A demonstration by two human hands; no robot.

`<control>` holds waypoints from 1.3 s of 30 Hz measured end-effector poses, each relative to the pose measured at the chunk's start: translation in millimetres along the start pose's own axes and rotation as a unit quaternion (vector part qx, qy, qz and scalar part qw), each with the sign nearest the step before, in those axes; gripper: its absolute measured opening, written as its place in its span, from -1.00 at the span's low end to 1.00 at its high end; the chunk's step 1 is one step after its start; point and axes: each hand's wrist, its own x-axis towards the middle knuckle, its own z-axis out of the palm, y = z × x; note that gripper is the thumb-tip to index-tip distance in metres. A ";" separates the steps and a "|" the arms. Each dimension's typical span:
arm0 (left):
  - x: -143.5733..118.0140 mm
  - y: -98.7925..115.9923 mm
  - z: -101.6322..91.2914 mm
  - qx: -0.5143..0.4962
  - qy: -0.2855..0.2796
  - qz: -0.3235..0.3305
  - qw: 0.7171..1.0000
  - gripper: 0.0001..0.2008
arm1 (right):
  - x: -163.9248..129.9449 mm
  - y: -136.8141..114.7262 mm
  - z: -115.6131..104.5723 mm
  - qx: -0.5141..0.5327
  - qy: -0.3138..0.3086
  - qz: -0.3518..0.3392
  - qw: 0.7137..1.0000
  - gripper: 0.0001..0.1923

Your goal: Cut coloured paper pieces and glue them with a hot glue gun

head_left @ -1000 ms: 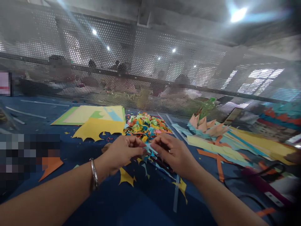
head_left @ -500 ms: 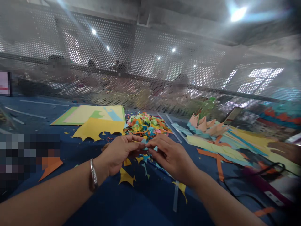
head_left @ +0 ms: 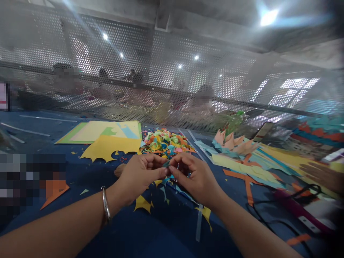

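Note:
Both hands meet at the centre of the view, fingertips nearly touching. Between them is a small blue-green piece of paper (head_left: 166, 163). My left hand (head_left: 143, 175), below a silver bangle (head_left: 105, 205), pinches it between thumb and fingers. From the other side my right hand (head_left: 192, 175) pinches the same piece. Just beyond the hands lies a heap of small cut paper pieces (head_left: 163, 139) in many colours. A yellow sheet with scalloped cut-outs (head_left: 113, 146) lies to the left, and yellow scraps (head_left: 143, 204) lie below the hands.
A stack of coloured sheets (head_left: 86, 130) is at the left back. Folded peach paper points (head_left: 231, 141) and strips lie right. A clear glue stick (head_left: 199, 222) is near the front. A purple power strip (head_left: 301, 208) with black cable and another person's hand (head_left: 319, 175) are far right.
The small paper between my fingertips has turned, and my left fingers have curled more. The whole view has shifted slightly.

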 end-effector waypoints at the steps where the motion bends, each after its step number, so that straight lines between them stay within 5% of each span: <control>1: 0.2 -0.4 0.6 0.001 0.008 0.002 1.000 -0.80 | -0.2 0.1 0.2 0.003 0.001 0.004 1.000 -0.96; 10: 0.4 3.0 3.8 0.042 0.043 0.001 0.998 -0.86 | -0.4 -1.6 1.5 -0.004 0.006 0.008 1.000 -0.96; 30: 1.7 -0.7 1.1 0.157 0.020 0.051 0.986 -0.91 | 0.7 -2.4 0.5 -0.005 -0.001 -0.001 1.000 -0.95; 39: 3.3 0.0 -4.9 0.221 -0.040 0.041 0.973 -0.84 | 0.4 1.6 -2.5 0.058 -0.031 0.046 0.997 -0.91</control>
